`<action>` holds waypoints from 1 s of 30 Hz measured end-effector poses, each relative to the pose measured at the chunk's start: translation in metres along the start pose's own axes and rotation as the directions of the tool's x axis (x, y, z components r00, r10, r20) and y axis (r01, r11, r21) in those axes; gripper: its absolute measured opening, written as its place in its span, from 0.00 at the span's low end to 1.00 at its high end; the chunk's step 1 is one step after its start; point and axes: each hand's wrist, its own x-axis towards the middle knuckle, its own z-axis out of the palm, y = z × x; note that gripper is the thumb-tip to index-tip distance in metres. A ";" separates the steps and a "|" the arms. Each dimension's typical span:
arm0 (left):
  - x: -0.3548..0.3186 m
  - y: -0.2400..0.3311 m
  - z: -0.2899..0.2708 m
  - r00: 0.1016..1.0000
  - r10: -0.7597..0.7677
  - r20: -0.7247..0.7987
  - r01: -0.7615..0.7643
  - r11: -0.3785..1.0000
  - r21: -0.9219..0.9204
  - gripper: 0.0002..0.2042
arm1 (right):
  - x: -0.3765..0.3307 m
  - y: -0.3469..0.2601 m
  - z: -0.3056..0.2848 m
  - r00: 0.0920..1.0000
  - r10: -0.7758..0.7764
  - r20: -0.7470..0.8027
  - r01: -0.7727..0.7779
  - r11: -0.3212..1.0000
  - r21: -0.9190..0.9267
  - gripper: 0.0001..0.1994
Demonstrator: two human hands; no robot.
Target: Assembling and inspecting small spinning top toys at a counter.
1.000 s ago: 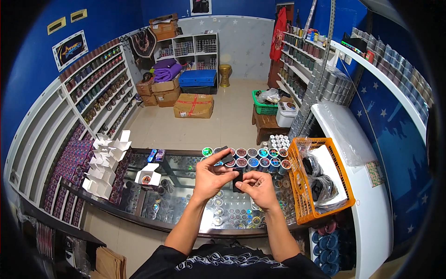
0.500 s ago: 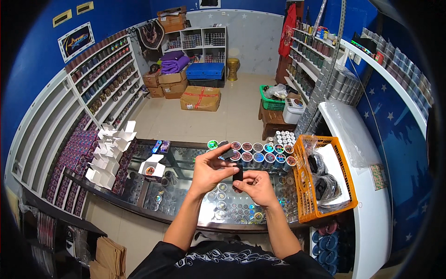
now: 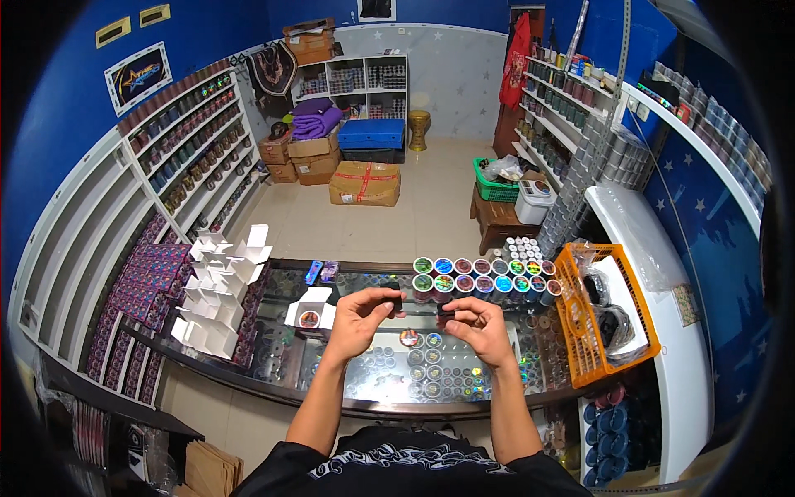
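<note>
A curved glass display counter (image 3: 273, 377) spans the foreground, with rows of small round tins visible beneath its top. At its right end sits an orange plastic basket (image 3: 580, 331) holding dark round items in clear wrap. On the counter's left end lies a cluster of unfolded white cardboard boxes (image 3: 217, 286), and closer to the middle one open white box (image 3: 311, 308) with a round tin inside. Along the far edge stand two rows of small round jars with colourful shiny lids (image 3: 480, 277). Above the glass, both hands are raised side by side, a small gap between them. The left hand (image 3: 360, 316) pinches a small black piece (image 3: 394, 300) between thumb and curled fingers. The right hand (image 3: 480, 325) pinches a second small black piece (image 3: 445, 314) between thumb and forefinger, its other fingers curled in. The two pieces are near each other but apart, just in front of the jars.
</note>
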 end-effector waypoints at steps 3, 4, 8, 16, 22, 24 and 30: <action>-0.002 0.006 -0.020 0.999 -0.030 -0.013 0.029 0.997 -0.074 0.11 | 0.008 0.006 0.024 0.995 0.013 -0.100 -0.020 0.997 -0.070 0.10; -0.002 0.006 -0.028 0.999 -0.037 -0.018 0.036 0.998 -0.054 0.14 | 0.013 0.000 0.039 0.984 0.029 -0.175 -0.031 0.999 -0.010 0.08; -0.004 0.017 -0.044 0.992 -0.099 -0.075 0.093 0.992 -0.082 0.13 | 0.028 0.007 0.063 0.963 -0.052 -0.265 0.039 0.998 -0.056 0.04; -0.003 0.008 -0.064 0.978 -0.086 -0.189 0.105 0.990 0.096 0.07 | 0.051 0.009 0.081 0.963 0.068 -0.259 -0.044 0.994 0.098 0.03; 0.002 0.009 -0.063 0.944 -0.110 -0.312 0.131 0.990 0.046 0.09 | 0.056 0.010 0.079 0.970 0.064 -0.235 -0.047 0.996 0.076 0.08; 0.002 0.011 -0.059 0.938 -0.157 -0.308 0.170 0.985 0.014 0.10 | 0.056 0.011 0.076 0.961 0.087 -0.264 -0.065 0.994 0.091 0.05; 0.005 0.011 -0.051 0.943 -0.130 -0.307 0.140 0.990 0.012 0.10 | 0.061 0.004 0.070 0.983 0.059 -0.173 -0.041 0.994 0.104 0.09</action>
